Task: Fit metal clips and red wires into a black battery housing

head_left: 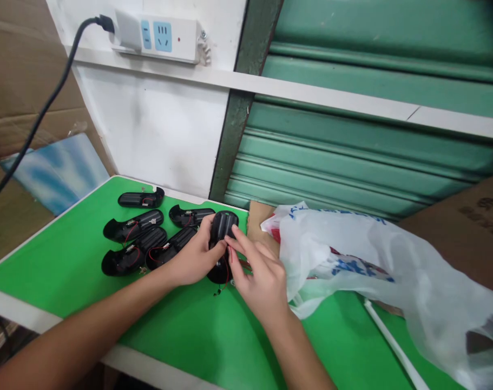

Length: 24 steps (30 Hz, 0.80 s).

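Pinching 1 black housing (223,227) between them, left grip (195,254) and right grip (256,276) clasp its sides.

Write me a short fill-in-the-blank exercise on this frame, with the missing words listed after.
1. Both hands, the left hand and the right hand, hold one black plastic shell above a table whose top is coloured ____.
2. The other black shells lie to the ____ of the held one.
3. The white plastic bag lies on the person's ____ side.
4. The power strip is fixed to the ____.

Missing words: green; left; right; wall
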Each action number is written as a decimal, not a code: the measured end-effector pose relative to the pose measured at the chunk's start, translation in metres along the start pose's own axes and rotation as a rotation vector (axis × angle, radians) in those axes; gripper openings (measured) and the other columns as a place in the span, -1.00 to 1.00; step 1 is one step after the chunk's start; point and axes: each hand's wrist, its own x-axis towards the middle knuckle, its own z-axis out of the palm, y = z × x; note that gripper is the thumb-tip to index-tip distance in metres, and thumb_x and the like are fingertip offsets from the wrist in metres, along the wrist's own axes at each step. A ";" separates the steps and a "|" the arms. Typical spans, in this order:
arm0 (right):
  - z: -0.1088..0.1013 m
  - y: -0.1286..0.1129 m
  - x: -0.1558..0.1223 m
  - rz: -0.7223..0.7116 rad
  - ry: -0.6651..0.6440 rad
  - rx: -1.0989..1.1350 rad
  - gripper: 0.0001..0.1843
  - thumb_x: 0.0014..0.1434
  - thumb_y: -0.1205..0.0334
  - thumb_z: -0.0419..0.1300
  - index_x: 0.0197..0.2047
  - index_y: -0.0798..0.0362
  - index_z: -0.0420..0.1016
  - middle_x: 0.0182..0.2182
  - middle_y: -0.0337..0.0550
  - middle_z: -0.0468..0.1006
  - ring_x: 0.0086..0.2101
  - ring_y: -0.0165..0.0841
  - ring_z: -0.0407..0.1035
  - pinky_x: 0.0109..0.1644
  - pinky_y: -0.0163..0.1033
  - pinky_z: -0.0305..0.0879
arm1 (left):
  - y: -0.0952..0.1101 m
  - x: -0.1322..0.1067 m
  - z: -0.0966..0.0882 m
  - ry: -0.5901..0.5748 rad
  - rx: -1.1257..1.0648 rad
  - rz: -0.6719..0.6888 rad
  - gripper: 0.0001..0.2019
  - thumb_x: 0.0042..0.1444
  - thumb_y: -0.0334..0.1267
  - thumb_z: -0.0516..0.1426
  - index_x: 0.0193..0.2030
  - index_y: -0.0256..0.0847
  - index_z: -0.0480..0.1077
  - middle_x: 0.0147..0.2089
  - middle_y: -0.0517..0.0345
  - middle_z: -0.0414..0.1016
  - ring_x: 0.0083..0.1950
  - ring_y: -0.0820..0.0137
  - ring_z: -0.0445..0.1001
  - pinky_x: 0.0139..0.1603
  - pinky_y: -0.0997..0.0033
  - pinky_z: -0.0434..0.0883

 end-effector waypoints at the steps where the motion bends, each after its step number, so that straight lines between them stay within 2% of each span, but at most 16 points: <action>1: -0.001 -0.001 0.001 0.012 -0.003 0.033 -0.35 0.33 0.50 0.16 0.43 -0.02 0.23 -0.07 -0.08 0.70 -0.14 -0.25 0.60 -0.05 -0.11 0.56 | 0.001 0.000 0.000 0.003 0.005 0.003 -0.49 0.30 -0.16 0.11 0.31 -0.20 0.06 0.23 -0.04 0.32 0.25 0.30 0.33 0.36 0.29 0.29; 4: -0.002 -0.004 0.003 0.130 0.055 0.122 -0.48 0.34 0.45 0.10 0.33 -0.03 0.36 0.00 -0.02 0.66 -0.08 -0.23 0.57 -0.03 -0.08 0.55 | 0.003 -0.001 0.001 -0.004 0.012 -0.008 -0.45 0.32 -0.17 0.09 0.35 -0.20 -0.02 0.28 -0.07 0.29 0.29 0.29 0.32 0.40 0.27 0.25; 7: -0.001 0.000 0.002 0.364 0.118 0.140 -0.59 0.36 0.29 0.13 0.25 0.02 0.42 0.01 0.07 0.58 -0.10 -0.19 0.52 -0.08 -0.05 0.55 | 0.006 -0.003 0.002 -0.022 0.028 0.024 -0.43 0.34 -0.15 0.08 0.38 -0.20 -0.06 0.31 -0.11 0.28 0.32 0.27 0.30 0.44 0.24 0.21; 10: 0.004 0.007 -0.001 0.505 0.025 0.268 -0.56 0.39 0.17 0.13 0.29 0.04 0.39 0.02 0.08 0.55 -0.08 -0.21 0.52 -0.06 -0.09 0.56 | 0.007 -0.004 0.003 -0.034 0.027 0.070 -0.42 0.35 -0.13 0.07 0.39 -0.19 -0.08 0.36 -0.14 0.25 0.38 0.25 0.27 0.48 0.23 0.17; 13: 0.011 0.011 -0.005 0.534 -0.096 0.420 -0.63 0.44 0.12 0.08 0.24 0.00 0.43 0.05 0.04 0.57 0.00 -0.22 0.53 0.07 -0.08 0.53 | 0.007 -0.005 0.003 -0.026 0.045 0.075 -0.42 0.35 -0.12 0.08 0.39 -0.17 -0.06 0.39 -0.14 0.23 0.42 0.22 0.25 0.48 0.21 0.17; 16: 0.014 0.012 -0.008 0.574 -0.161 0.518 -0.59 0.47 0.08 0.03 0.29 -0.01 0.38 0.14 0.04 0.55 0.10 -0.22 0.50 0.20 -0.05 0.47 | 0.007 -0.005 0.003 -0.023 0.059 0.085 -0.42 0.35 -0.14 0.09 0.39 -0.18 -0.06 0.40 -0.15 0.22 0.43 0.20 0.24 0.48 0.20 0.19; 19: 0.014 0.010 -0.010 0.595 -0.174 0.555 -0.56 0.48 0.06 0.03 0.33 -0.02 0.32 0.21 0.05 0.50 0.15 -0.22 0.48 0.26 -0.03 0.43 | 0.007 -0.006 0.003 -0.028 0.064 0.097 -0.45 0.36 -0.18 0.05 0.39 -0.19 -0.08 0.39 -0.16 0.23 0.42 0.22 0.25 0.48 0.21 0.20; 24: 0.014 0.008 -0.010 0.558 -0.161 0.525 -0.56 0.48 0.10 0.02 0.35 -0.02 0.32 0.22 0.06 0.51 0.17 -0.20 0.46 0.27 0.01 0.42 | 0.007 -0.005 0.005 -0.013 0.068 0.120 -0.48 0.36 -0.22 0.04 0.37 -0.19 -0.05 0.38 -0.16 0.23 0.37 0.26 0.30 0.47 0.21 0.21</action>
